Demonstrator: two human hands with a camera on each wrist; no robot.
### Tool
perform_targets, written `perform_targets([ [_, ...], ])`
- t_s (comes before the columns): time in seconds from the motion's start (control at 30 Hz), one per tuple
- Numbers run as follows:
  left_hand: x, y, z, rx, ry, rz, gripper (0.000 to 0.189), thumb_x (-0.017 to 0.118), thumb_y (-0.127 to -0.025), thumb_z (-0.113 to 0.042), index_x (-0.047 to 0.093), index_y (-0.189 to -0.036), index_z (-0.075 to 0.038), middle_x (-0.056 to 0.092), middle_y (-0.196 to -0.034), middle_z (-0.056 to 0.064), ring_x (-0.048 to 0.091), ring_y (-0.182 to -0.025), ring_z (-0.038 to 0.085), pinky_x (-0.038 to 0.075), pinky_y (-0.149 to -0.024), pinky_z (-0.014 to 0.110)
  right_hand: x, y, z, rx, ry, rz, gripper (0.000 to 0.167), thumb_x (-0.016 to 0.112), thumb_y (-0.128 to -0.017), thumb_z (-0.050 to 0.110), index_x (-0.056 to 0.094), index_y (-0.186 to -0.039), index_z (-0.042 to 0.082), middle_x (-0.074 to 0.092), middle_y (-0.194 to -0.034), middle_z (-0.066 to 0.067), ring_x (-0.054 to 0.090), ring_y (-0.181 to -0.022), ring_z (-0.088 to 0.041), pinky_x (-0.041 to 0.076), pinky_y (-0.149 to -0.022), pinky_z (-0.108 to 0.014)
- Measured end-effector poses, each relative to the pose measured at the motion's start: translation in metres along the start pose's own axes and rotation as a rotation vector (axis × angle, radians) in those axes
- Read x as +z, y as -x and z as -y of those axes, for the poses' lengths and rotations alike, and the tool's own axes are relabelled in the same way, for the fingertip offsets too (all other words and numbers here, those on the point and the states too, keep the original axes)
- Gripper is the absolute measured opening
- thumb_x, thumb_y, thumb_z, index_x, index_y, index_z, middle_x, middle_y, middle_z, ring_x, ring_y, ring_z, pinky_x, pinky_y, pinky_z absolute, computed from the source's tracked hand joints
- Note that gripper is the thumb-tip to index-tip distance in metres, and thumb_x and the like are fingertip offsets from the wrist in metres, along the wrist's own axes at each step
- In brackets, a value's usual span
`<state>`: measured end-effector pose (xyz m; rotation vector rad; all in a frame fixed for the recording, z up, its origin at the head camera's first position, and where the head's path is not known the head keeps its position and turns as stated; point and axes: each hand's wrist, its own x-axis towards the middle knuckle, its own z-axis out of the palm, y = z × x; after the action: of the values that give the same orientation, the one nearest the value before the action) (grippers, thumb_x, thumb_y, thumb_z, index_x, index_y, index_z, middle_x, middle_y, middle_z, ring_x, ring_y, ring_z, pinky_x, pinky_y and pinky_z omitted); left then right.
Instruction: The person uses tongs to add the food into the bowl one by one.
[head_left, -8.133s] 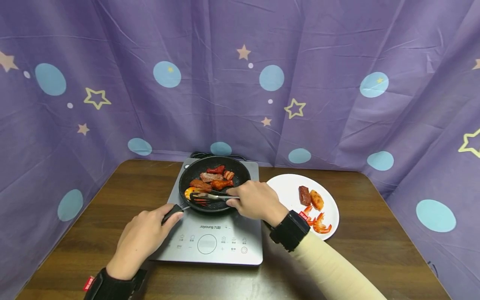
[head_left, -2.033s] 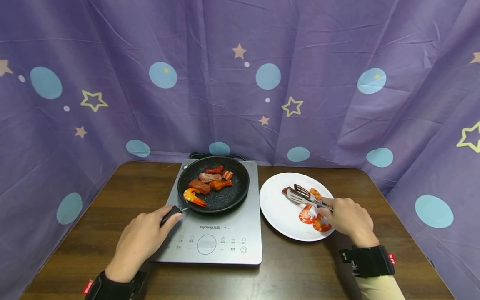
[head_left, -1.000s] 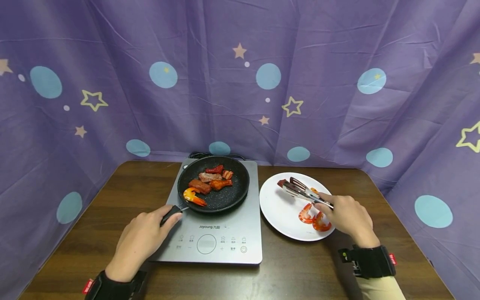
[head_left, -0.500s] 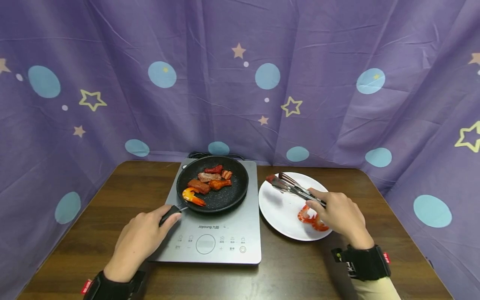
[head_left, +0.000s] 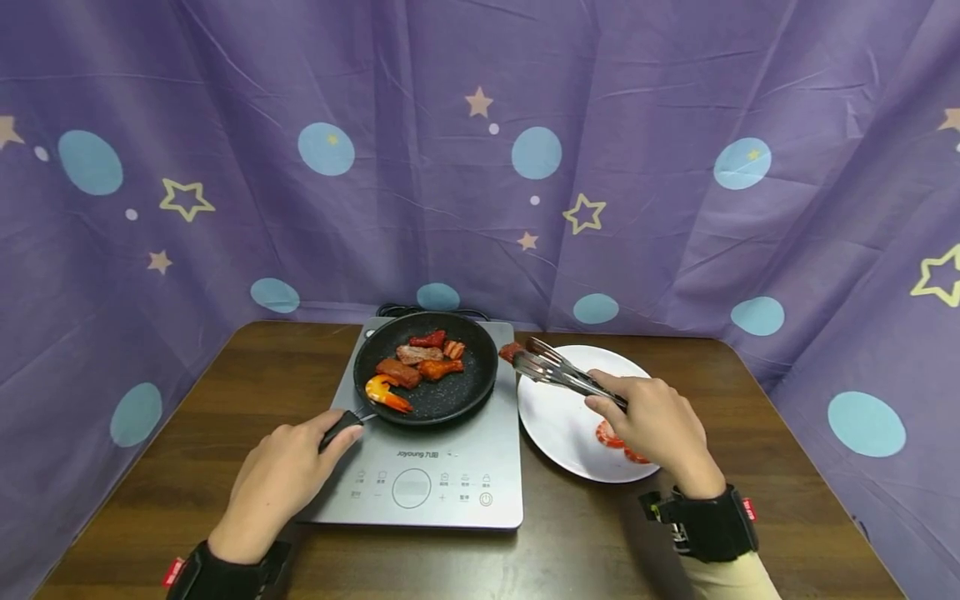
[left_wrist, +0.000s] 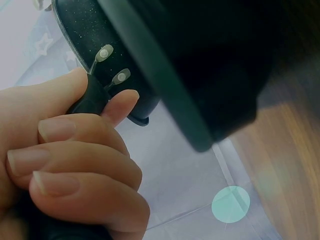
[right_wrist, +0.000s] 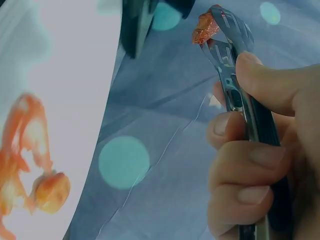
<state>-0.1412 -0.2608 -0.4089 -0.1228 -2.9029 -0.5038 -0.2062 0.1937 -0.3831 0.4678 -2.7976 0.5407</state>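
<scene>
My left hand (head_left: 281, 479) grips the black handle (head_left: 341, 429) of a frying pan (head_left: 450, 407); its curled fingers show around the handle in the left wrist view. In the pan lie a shrimp (head_left: 386, 393), a drumstick (head_left: 439, 370) and several other meat pieces. My right hand (head_left: 656, 421) holds metal food tongs (head_left: 558, 375). Pinched in the tongs' slotted tips is a reddish-brown piece of meat (head_left: 512, 351), raised between pan and plate, close to the pan's right rim. On the white plate (head_left: 558, 446) are shrimp (head_left: 609, 435), partly covered by the right hand, and a golden-brown piece (right_wrist: 52, 194).
Under the pan is a silver induction cooker (head_left: 487, 450) with touch controls along its front. Behind it a black cable (head_left: 393, 311) lies coiled. A purple curtain (head_left: 645, 217) hangs around the back and sides of the wooden table (head_left: 570, 533).
Earlier the tongs were over the pan's shrimp, then moved to the plate. They have lifted the piece of meat off it and carried it left toward the pan. The left hand stays on the handle.
</scene>
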Motion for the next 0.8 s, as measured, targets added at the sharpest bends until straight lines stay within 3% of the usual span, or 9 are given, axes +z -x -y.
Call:
perform_targets([
  [0.17, 0.001, -0.001, -0.001, -0.003, 0.003, 0.017, 0.056, 0.068, -0.104, -0.05, 0.072, -0.135, -0.004, 0.077, -0.11, 0.026, 0.076, -0.083, 0.042, 0.055, -0.054, 0.048, 0.006, -0.007, 0.018, -0.081, 0.004, -0.038, 0.04, 0.075, -0.099, 0.043, 0.074, -0.137, 0.031, 0.078, -0.09, 0.006, 0.062, -0.075, -0.015, 0.046, -0.059, -0.037],
  [0.27, 0.001, -0.001, -0.001, -0.003, 0.0, 0.012, 0.055, 0.069, -0.103, -0.05, 0.072, -0.135, -0.005, 0.077, -0.11, 0.025, 0.076, -0.083, 0.042, 0.055, -0.054, 0.049, 0.01, -0.015, 0.029, -0.161, 0.025, -0.051, 0.031, 0.077, -0.098, 0.042, 0.077, -0.128, 0.035, 0.064, -0.071, 0.012, 0.056, -0.067, -0.011, 0.043, -0.057, -0.035],
  [0.4, -0.001, -0.001, 0.0, -0.007, -0.005, 0.016, 0.056, 0.068, -0.103, -0.051, 0.072, -0.136, -0.005, 0.077, -0.11, 0.026, 0.076, -0.083, 0.043, 0.055, -0.055, 0.051, 0.012, -0.03, 0.045, -0.241, 0.063, -0.033, 0.019, 0.078, -0.097, 0.041, 0.075, -0.116, 0.038, 0.057, -0.072, 0.014, 0.052, -0.064, -0.01, 0.039, -0.051, -0.033],
  [0.53, -0.002, -0.001, 0.001, -0.007, -0.006, 0.016, 0.055, 0.068, -0.104, -0.051, 0.072, -0.135, -0.006, 0.077, -0.11, 0.026, 0.075, -0.083, 0.044, 0.054, -0.054, 0.051, 0.013, -0.043, 0.058, -0.309, 0.133, 0.0, 0.029, 0.077, -0.098, 0.042, 0.077, -0.125, 0.034, 0.075, -0.092, 0.012, 0.071, -0.079, -0.016, 0.047, -0.052, -0.037],
  [0.63, -0.002, 0.0, 0.0, -0.004, -0.007, 0.006, 0.053, 0.069, -0.103, -0.048, 0.073, -0.134, -0.006, 0.077, -0.11, 0.026, 0.076, -0.084, 0.044, 0.055, -0.055, 0.051, 0.015, -0.052, 0.067, -0.35, 0.184, 0.036, 0.038, 0.077, -0.097, 0.043, 0.076, -0.133, 0.032, 0.08, -0.103, 0.008, 0.076, -0.089, -0.021, 0.051, -0.055, -0.04],
  [0.8, -0.001, 0.0, -0.001, -0.002, -0.003, -0.009, 0.051, 0.071, -0.102, -0.047, 0.074, -0.132, -0.006, 0.077, -0.11, 0.025, 0.076, -0.085, 0.043, 0.055, -0.054, 0.05, 0.017, -0.064, 0.079, -0.389, 0.221, 0.098, 0.035, 0.077, -0.097, 0.044, 0.077, -0.131, 0.034, 0.076, -0.089, 0.008, 0.07, -0.073, -0.019, 0.047, -0.051, -0.039],
])
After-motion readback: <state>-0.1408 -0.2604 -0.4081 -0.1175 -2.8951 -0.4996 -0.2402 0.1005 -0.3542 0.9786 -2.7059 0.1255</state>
